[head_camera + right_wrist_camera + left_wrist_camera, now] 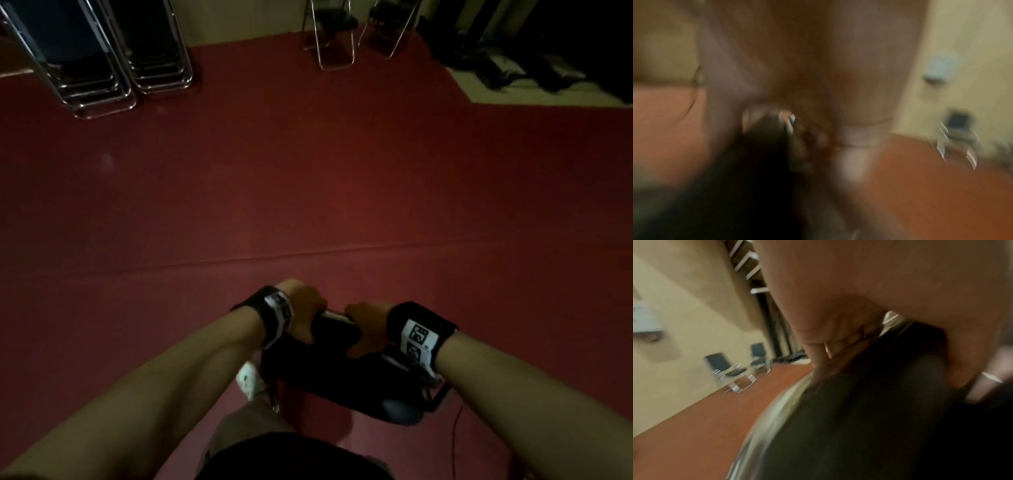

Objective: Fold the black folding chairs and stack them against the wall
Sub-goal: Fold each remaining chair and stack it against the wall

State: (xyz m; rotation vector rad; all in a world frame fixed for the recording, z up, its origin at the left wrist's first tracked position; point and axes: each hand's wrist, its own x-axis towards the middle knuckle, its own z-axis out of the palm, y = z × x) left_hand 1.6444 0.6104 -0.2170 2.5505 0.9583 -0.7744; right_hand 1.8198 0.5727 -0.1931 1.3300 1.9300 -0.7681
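Both hands are wrapped around the top of a black folding chair (329,363) held low in front of the person's body, probably so it can be carried without dragging across the red floor (308,178). The left hand (303,313) curls over the left end of the chair's top edge, and the right hand (368,325) curls over the right end, thumb on the near side; the left wrist view shows fingers (838,340) closed on the chrome tube above the dark backrest. The chair hangs straight below the two hands, its seat and frame trailing toward the person's feet, so it looks folded or nearly so. Well ahead, two stacks of folded chairs (102,61) lean at the wall (239,20), the likely destination, while two open chairs (356,27) stand farther right, not yet folded. The right wrist view is too blurred to add detail.
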